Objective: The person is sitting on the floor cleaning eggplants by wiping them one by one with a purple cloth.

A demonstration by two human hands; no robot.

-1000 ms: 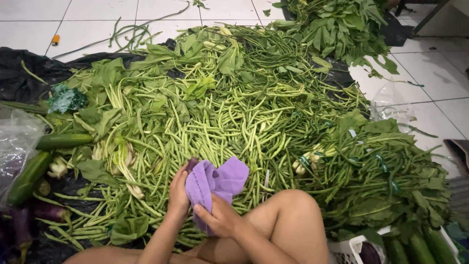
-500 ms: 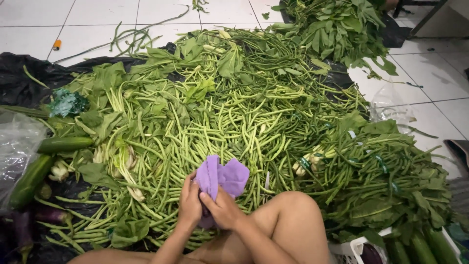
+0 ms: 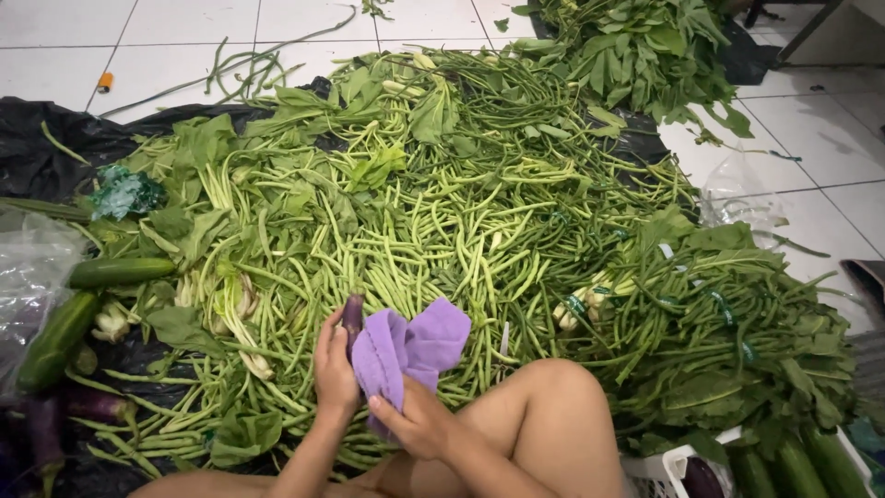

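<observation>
In the head view, we see that our left hand (image 3: 334,373) has slid a little higher along the small dark purple eggplant (image 3: 352,318) than it sat half a second ago, so the rounded tip now pokes clear above the fingers, which are wrapped tight around it. Our right hand (image 3: 417,422) has stayed low by the knee, its fingers pinched shut on the lower end of the purple cloth (image 3: 410,349). The cloth has spread wider since a second ago; its two lobes now stand up just beside the eggplant and touch its right side. The heap of long beans (image 3: 442,231) and the leafy greens (image 3: 645,46) have not shifted, nor has the cucumber (image 3: 120,271) at the left.

Most of the eggplant is hidden inside our left fist and behind the cloth, so we cannot tell its full length or whether it has a stem. The right fingertips are buried in the cloth folds. At the left edge a clear plastic bag (image 3: 32,267) blurs what lies under it, and more eggplants (image 3: 92,404) are partly cut off. At the bottom right a white basket (image 3: 659,468) is cropped by the frame. The black plastic sheet (image 3: 46,138) lies over the tiled floor (image 3: 830,138).
</observation>
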